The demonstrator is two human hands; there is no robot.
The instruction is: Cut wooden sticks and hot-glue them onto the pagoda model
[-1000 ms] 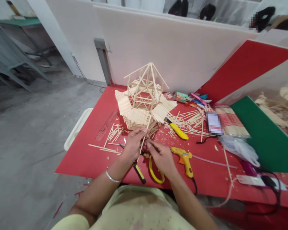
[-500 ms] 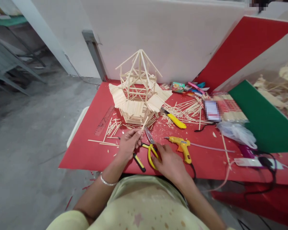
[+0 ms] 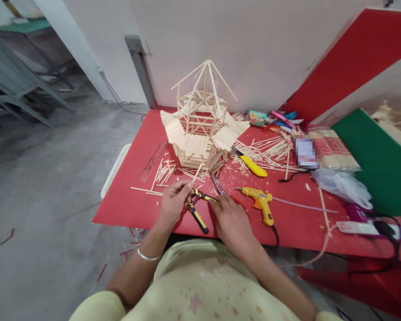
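My left hand (image 3: 175, 203) pinches a short thin wooden stick (image 3: 198, 173), its free end pointing up and away. My right hand (image 3: 232, 220) is low over the table, fingers bent around the handle end of black-and-yellow spring pliers (image 3: 197, 216), whose handles are spread. Silver blades (image 3: 217, 183) of scissors stick out beyond that hand, which hides most of their handles. Just ahead stands a model pavilion (image 3: 203, 129) of pale sticks, with slatted roof panels around a bare peaked frame.
On the red tabletop (image 3: 120, 200) lie a yellow glue gun (image 3: 259, 200), a yellow cutter knife (image 3: 252, 165), a clear ruler (image 3: 153, 162) and loose sticks (image 3: 267, 151). A plastic bag (image 3: 342, 185) and a power strip (image 3: 361, 227) are at right. A wall stands behind.
My right hand has shifted from the yellow scissor handles onto the handle of the pliers. The left hand still holds the stick. The view has swung slightly left.
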